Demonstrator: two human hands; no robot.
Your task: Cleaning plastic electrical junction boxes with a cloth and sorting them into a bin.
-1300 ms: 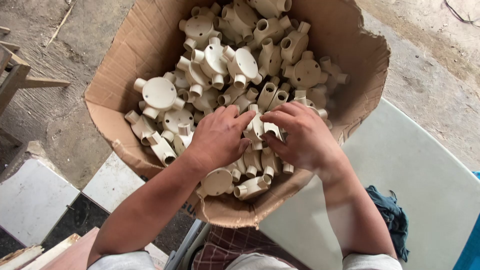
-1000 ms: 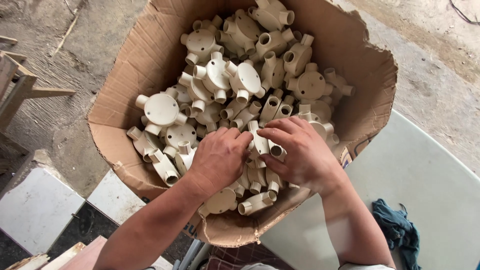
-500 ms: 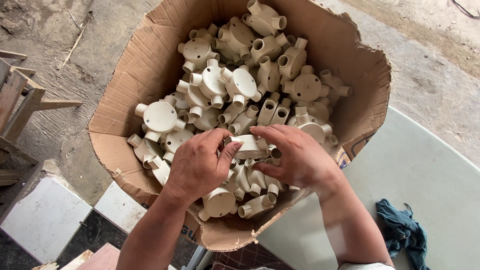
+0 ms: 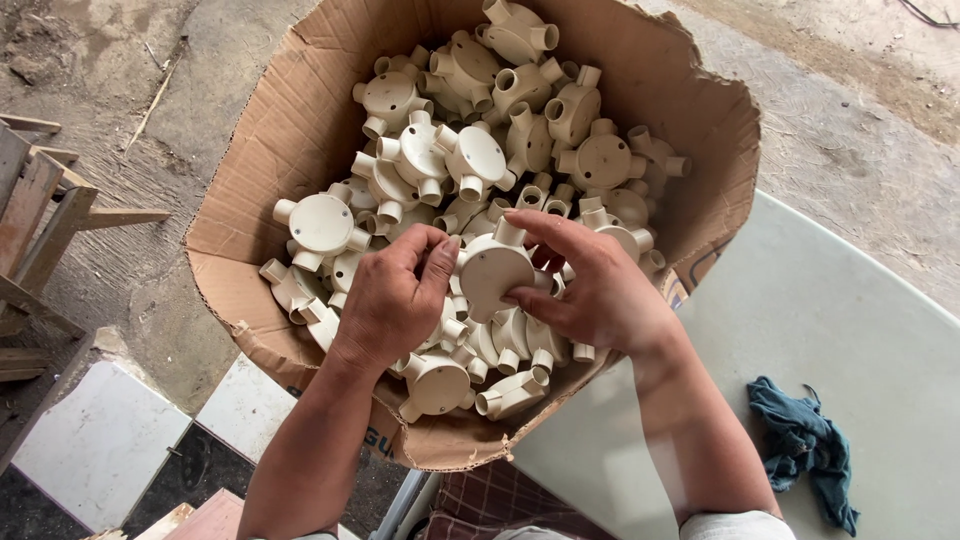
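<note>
Your right hand (image 4: 590, 285) and left hand (image 4: 395, 295) gripped one round junction box (image 4: 492, 275); at 12 o'clock, the heaped boxes (image 4: 480, 150) could have spilled.

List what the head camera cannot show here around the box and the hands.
- Fittings lower in the cardboard box: buried under the top layer.
- Open side of the fitting in the right hand: turned away; the left hand covers its left edge.
- Fittings under both hands: hidden by them.
- Box's near bottom: behind its torn flap.
- Blue rag on the table: folds hide its shape.
</note>
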